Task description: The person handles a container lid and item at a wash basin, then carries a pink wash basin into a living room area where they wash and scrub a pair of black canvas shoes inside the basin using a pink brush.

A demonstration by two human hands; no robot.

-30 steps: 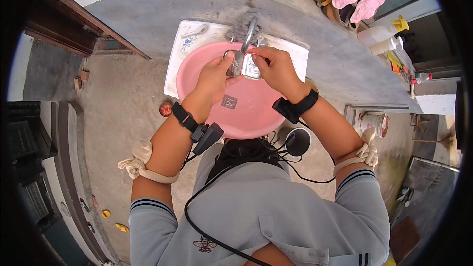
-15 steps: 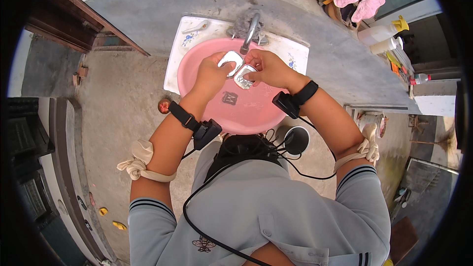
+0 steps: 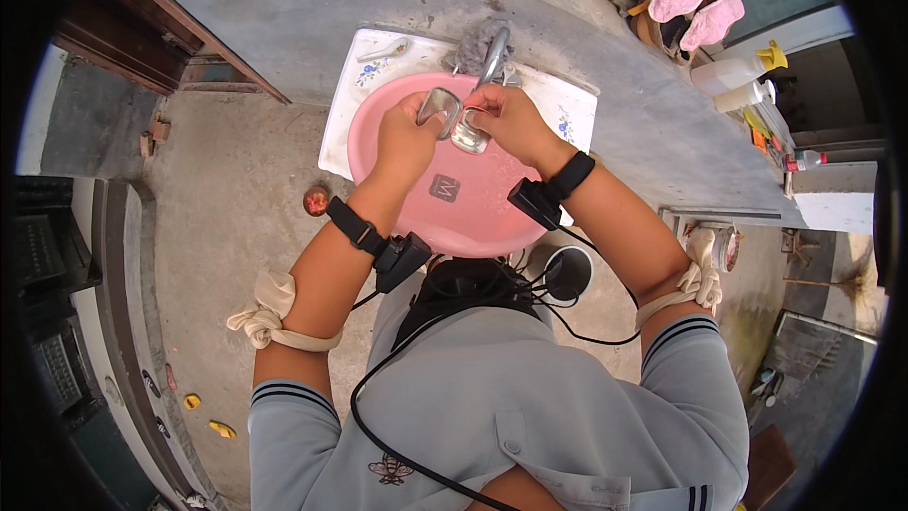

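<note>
- A pink basin sits on a white washstand; a person in a grey short-sleeved shirt stands at its near side, arms reaching over it.
- Above the basin's far half, the left hand pinches a rounded metal piece, thumb across its face and fingers behind.
- Just to the right, also above the basin, the right hand pinches a second metal piece between thumb and fingers near its upper edge.
- The two pieces meet or nearly meet edge to edge; whether they are joined, or are halves of one small case, cannot be told.
- Progress, as a judgement: the handling seems midway. Both pieces are in hand and neither has been set down. Whether either is finished with, and how much is left to do, does not show.
- On the basin's inner floor, nearer the person than the hands, is a dark square mark. Whether the basin holds water is unclear.
- Behind the basin, a curved metal tap rises beside a fluffy grey bundle; any flow cannot be made out.
- Past the basin's far left rim, a pale, long-handled object lies on the washstand.
</note>
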